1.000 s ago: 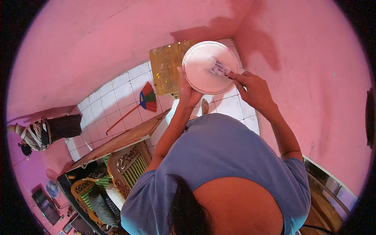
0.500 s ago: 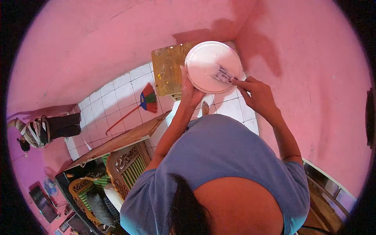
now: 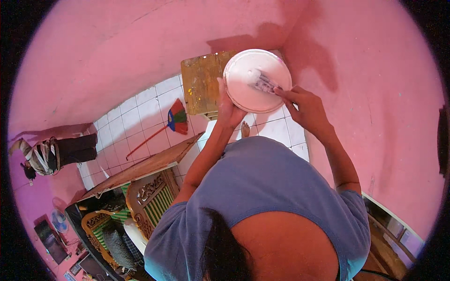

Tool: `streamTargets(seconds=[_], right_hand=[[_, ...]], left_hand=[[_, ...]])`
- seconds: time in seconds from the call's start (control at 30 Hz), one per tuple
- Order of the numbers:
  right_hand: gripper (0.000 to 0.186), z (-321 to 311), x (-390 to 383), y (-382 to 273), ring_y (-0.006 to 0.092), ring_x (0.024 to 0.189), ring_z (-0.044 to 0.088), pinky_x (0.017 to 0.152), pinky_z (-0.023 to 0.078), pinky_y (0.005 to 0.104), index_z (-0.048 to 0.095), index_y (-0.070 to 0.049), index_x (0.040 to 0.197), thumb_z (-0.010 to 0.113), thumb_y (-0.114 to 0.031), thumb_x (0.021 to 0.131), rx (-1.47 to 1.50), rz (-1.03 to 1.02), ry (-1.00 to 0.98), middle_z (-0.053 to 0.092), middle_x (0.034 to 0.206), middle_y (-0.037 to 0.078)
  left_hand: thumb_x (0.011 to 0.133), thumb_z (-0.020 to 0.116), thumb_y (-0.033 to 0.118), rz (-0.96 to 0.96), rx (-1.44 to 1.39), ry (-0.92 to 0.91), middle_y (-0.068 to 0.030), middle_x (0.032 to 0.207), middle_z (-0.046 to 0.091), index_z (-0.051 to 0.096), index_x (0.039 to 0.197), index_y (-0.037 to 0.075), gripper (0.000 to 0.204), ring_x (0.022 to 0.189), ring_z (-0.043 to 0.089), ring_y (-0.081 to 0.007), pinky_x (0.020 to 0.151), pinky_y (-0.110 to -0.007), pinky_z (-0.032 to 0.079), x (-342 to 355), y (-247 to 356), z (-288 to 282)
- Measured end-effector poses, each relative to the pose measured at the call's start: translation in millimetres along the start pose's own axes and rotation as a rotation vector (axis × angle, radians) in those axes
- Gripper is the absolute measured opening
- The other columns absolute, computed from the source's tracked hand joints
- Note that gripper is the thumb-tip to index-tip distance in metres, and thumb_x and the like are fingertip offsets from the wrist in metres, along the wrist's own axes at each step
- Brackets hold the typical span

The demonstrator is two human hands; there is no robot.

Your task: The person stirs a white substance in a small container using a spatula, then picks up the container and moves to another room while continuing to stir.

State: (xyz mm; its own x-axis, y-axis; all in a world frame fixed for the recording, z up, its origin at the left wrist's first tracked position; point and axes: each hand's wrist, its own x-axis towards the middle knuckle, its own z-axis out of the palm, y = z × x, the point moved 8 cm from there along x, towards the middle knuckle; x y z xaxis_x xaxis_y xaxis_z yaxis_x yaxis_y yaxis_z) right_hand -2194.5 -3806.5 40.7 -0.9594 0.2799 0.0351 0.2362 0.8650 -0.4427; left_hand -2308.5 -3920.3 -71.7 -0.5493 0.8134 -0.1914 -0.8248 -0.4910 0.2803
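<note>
In front of me my left hand [image 3: 230, 110] holds a round white tub [image 3: 257, 104], gripping its near left side with the thumb up along the rim. Pale pinkish-white stuff shows inside the rim; how deep it goes I cannot tell. My right hand [image 3: 305, 106] is closed on the handle end of a paintbrush [image 3: 265, 83] with pale smears on it. The brush slants up and left over the tub, its whitish tip at the pale surface near the middle. Most of the handle is hidden by my fingers.
A paint-spotted wooden table [image 3: 202, 84] stands beyond the tub, near the pink wall [image 3: 140, 47]. A red-handled broom [image 3: 178, 119] lies on white floor tiles [image 3: 150, 96]. At left are carved chairs [image 3: 152, 201] behind a wooden panel [image 3: 140, 173], and a fan [image 3: 59, 220].
The brush tip has moved up and left across the pale surface, my right hand shifting slightly with it. The tub has edged a little to the right in my left hand.
</note>
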Motion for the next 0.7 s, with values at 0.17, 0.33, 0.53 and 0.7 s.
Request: streamTargets(seconds=[0.17, 0.33, 0.53, 0.7], right_hand=[[0.027, -3, 0, 0, 0.0299, 0.075, 0.064, 0.065, 0.052, 0.0414, 0.068, -0.019, 0.116, 0.057, -0.019, 0.091, 0.002, 0.013, -0.034, 0.062, 0.084, 0.012], [0.028, 10, 11, -11, 0.0304, 0.077, 0.064, 0.066, 0.052, 0.0416, 0.067, -0.018, 0.117, 0.056, -0.020, 0.091, 0.011, 0.029, -0.050, 0.062, 0.086, 0.013], [0.031, 14, 2, -1, 0.0281, 0.072, 0.062, 0.067, 0.049, 0.0369, 0.068, -0.017, 0.118, 0.059, -0.010, 0.089, 0.070, 0.034, -0.064, 0.062, 0.082, 0.011], [0.030, 4, 18, -1, 0.0267, 0.070, 0.062, 0.065, 0.049, 0.0359, 0.068, -0.017, 0.118, 0.059, -0.011, 0.090, 0.081, 0.078, 0.008, 0.063, 0.081, 0.011]], left_hand=[[0.095, 0.033, 0.063, 0.055, 0.022, 0.008, -0.0181, 0.143, 0.041, 0.033, 0.144, 0.008, 0.074, 0.130, 0.043, -0.0328, 0.109, -0.050, 0.036, 1, 2, -3], [0.095, 0.033, 0.063, -0.008, -0.015, -0.013, -0.0181, 0.142, 0.042, 0.033, 0.144, 0.008, 0.074, 0.130, 0.043, -0.0322, 0.110, -0.050, 0.036, 6, -7, -1], [0.095, 0.033, 0.063, 0.063, -0.030, 0.028, -0.0192, 0.142, 0.042, 0.035, 0.143, 0.008, 0.073, 0.129, 0.043, -0.0363, 0.108, -0.057, 0.035, 12, 2, -17], [0.095, 0.033, 0.063, 0.077, -0.019, 0.069, -0.0187, 0.144, 0.040, 0.033, 0.144, 0.009, 0.073, 0.130, 0.042, -0.0363, 0.108, -0.056, 0.035, 13, 7, -13]])
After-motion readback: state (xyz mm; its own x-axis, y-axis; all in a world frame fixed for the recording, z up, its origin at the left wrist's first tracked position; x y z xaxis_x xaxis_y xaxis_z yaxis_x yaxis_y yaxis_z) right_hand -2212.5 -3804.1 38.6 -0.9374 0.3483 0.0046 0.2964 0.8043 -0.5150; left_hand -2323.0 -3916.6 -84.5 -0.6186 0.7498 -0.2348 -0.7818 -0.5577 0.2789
